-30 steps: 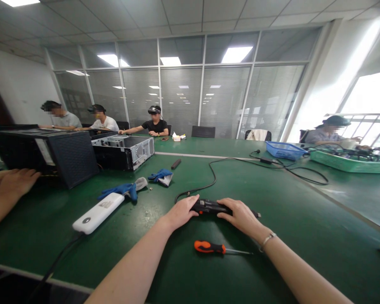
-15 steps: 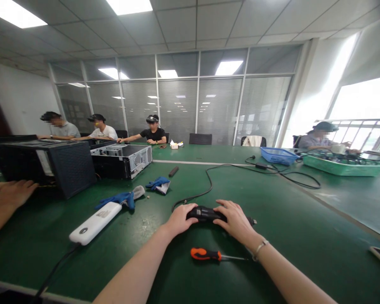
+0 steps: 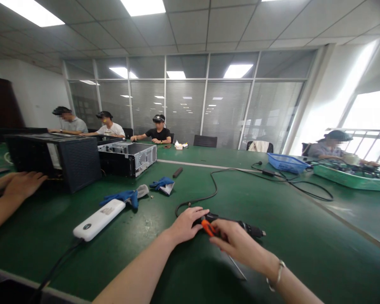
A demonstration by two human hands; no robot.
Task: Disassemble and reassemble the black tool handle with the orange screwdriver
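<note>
A slim black electric screwdriver [image 3: 252, 229] with a cord lies on the green table [image 3: 139, 270], its metal tip toward the right. My left hand [image 3: 186, 223] is closed around its left end, where the cord comes out. In my right hand [image 3: 237, 240] is a hand screwdriver [image 3: 208, 228] with an orange and black handle. Its steel shaft slants down to the right under my palm. My right fingers cover part of both tools.
To the left are a white power bank-like box [image 3: 99, 219] with a cord, blue gloves [image 3: 123, 196] and a co-worker's hands [image 3: 23, 184] at a black computer case [image 3: 82, 162]. A blue basket [image 3: 286, 163] and a green basket [image 3: 351, 177] stand right. The black cord [image 3: 215, 185] runs across the table.
My right hand has left the electric screwdriver and taken hold of the orange-handled screwdriver, lifting its handle up beside the black tool. My left hand stays on the electric screwdriver. The view has shifted slightly.
</note>
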